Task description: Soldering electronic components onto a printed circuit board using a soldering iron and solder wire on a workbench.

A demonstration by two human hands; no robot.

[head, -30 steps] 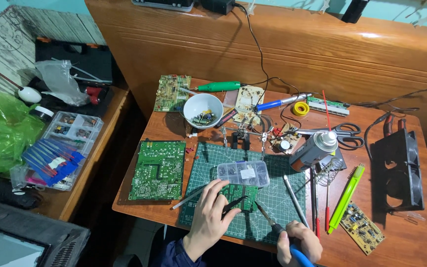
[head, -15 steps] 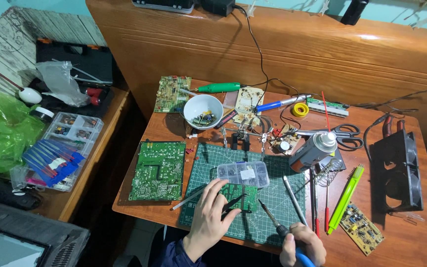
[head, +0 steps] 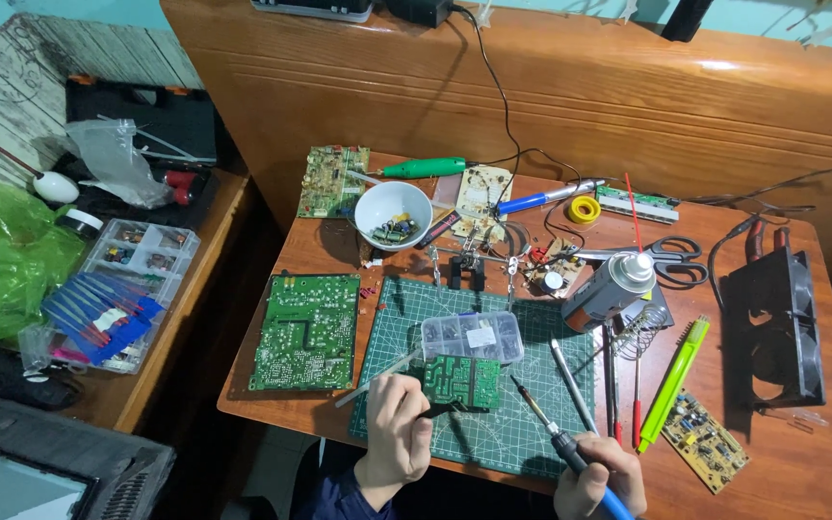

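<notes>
Head cam: left hand [head: 399, 438] fingers curled, pinching black tweezers [head: 442, 409] against small green PCB [head: 462, 381] on cutting mat [head: 522, 433], just below clear parts box [head: 471, 336]. Right hand [head: 597, 486] fist-wrapped round blue soldering iron [head: 559, 446], tip up near PCB's right edge, not touching. Big PCB [head: 305, 330] left of mat.

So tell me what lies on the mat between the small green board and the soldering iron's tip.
Head view: only bare green cutting mat separates the small green board from the soldering iron tip, held in the right hand.
</notes>
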